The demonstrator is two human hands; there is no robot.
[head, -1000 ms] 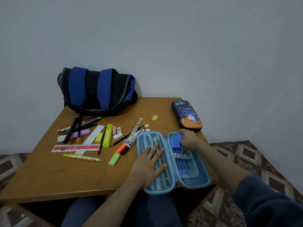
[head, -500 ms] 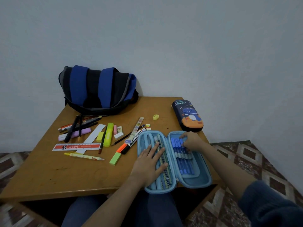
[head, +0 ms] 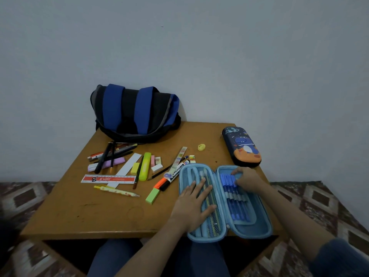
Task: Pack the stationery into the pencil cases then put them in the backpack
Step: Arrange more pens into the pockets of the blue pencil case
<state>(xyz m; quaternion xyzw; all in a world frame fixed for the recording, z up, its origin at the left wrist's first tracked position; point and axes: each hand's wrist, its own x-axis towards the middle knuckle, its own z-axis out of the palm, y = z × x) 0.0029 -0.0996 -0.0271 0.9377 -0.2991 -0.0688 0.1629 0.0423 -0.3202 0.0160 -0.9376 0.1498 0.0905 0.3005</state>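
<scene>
Wooden table (head: 79,212) in a room corner. Blue-and-black backpack (head: 135,112) sits at the far edge against the wall, straps facing up. Light-blue pencil case (head: 259,232) lies unzipped and flat at the near edge, with its near end overhanging slightly. Second pencil case (head: 242,148), dark blue with a dinosaur print, is zipped and sits just beyond the open one at the table's right edge. Left hand (head: 194,206) is flat on the mesh pocket in the open case's left half, fingers straight and spread, gripping nothing. Right hand (head: 246,177) is at the far end of the right half, fingers curled onto the cap ends of the blue pens (head: 232,196) lined up under the elastic band. Loose stationery is spread left of the open case: red ruler (head: 108,178) across a white ruler (head: 127,167), yellow highlighter (head: 144,165), purple marker (head: 107,164) under dark pencils, patterned pencil (head: 117,190), green block (head: 152,195), and a few small erasers. Small yellow sharpener (head: 201,147) sits alone between the backpack and the closed case.
</scene>
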